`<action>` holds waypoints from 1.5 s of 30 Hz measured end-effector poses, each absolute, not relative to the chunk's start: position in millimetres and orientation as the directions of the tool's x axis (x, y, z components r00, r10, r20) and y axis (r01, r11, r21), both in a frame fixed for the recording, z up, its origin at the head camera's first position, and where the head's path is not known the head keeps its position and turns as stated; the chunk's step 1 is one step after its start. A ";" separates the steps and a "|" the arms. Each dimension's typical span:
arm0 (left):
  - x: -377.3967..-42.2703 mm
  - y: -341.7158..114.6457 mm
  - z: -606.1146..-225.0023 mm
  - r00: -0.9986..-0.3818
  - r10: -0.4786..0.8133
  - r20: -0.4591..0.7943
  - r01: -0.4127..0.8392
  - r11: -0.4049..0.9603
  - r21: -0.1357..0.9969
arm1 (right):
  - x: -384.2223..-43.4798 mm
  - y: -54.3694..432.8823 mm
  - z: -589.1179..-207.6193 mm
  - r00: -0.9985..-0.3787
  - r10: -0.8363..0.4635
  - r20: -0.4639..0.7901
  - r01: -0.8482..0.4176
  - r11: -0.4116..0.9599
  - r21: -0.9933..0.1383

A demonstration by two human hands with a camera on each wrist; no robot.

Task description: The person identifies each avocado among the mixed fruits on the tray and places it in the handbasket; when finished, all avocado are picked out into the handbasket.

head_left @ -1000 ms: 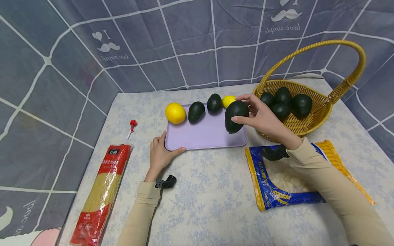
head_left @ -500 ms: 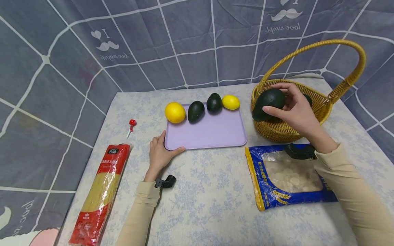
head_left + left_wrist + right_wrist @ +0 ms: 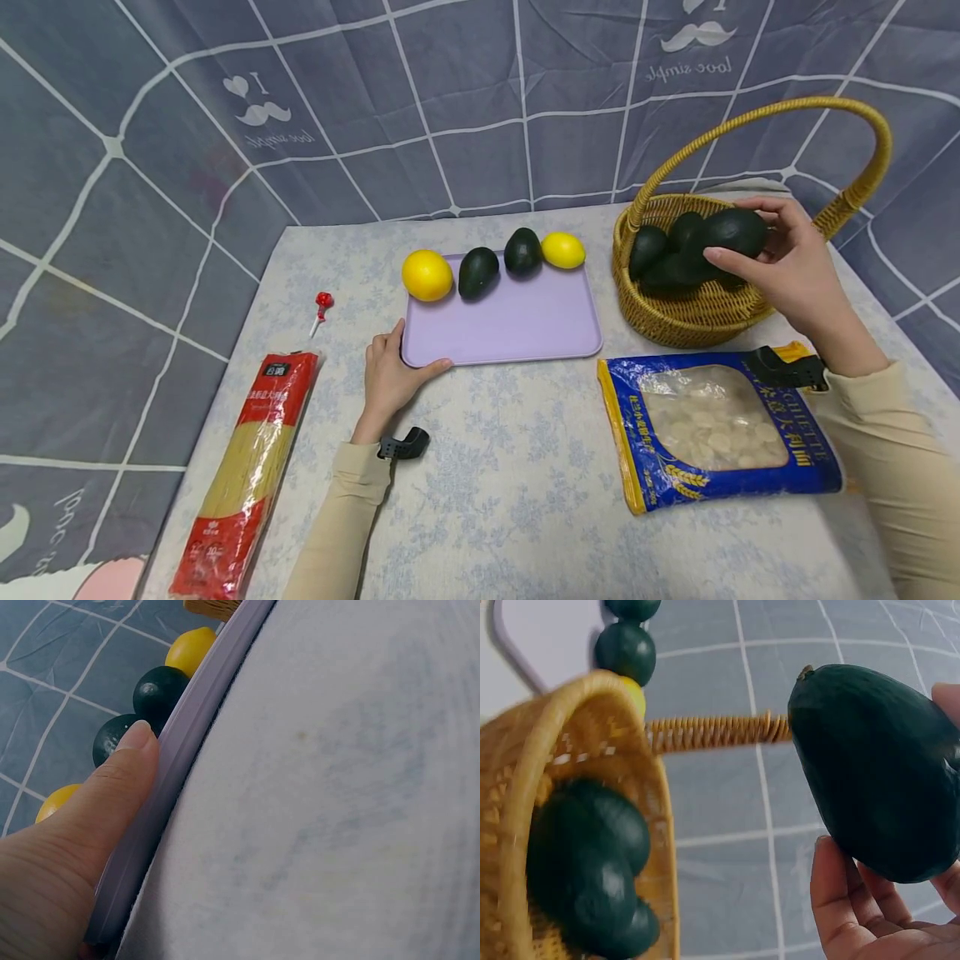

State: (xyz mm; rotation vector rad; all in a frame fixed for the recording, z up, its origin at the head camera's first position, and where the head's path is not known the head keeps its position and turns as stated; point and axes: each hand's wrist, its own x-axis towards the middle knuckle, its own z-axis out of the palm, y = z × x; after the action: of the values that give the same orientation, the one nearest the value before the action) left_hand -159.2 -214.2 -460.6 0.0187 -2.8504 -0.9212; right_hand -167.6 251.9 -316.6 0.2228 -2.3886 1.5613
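Note:
My right hand [image 3: 810,271] holds a dark green avocado [image 3: 735,232] over the right part of a wicker basket [image 3: 678,325]. In the right wrist view, the avocado [image 3: 877,772] sits between the fingertips and is tilted. Several more avocados [image 3: 667,271] lie inside the basket, partly hidden by the held one. My left hand [image 3: 393,375] rests at the near left corner of a lilac tray [image 3: 502,325]. Its straight thumb [image 3: 124,776] lies along the near rim, the fingers along the left side. Two avocados [image 3: 478,273] and two yellow lemons [image 3: 427,275] line the tray's far side.
The basket's tall handle [image 3: 765,112] arches above the right hand. A blue pasta bag [image 3: 720,433] lies before the basket. At left are a red lollipop [image 3: 322,310] and a long red spaghetti pack [image 3: 247,467]. A grey-blue checked cloth [image 3: 480,108] hangs behind the table.
My right hand has carried the avocado rightward from above the tray to above the basket, uncovering the right-hand lemon. The left hand and the tray have stayed put.

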 end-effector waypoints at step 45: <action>-161.0 -215.5 -462.5 -0.992 -0.072 0.105 0.003 0.811 0.585 | -215.8 309.4 -352.7 -0.972 -0.115 -0.203 0.006 0.857 -0.515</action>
State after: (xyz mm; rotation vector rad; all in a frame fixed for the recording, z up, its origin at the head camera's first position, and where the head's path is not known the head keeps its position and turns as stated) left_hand -161.0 -215.5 -462.5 0.0551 -2.8724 -0.9281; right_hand -215.8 309.4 -352.7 0.0960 -3.2460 0.9007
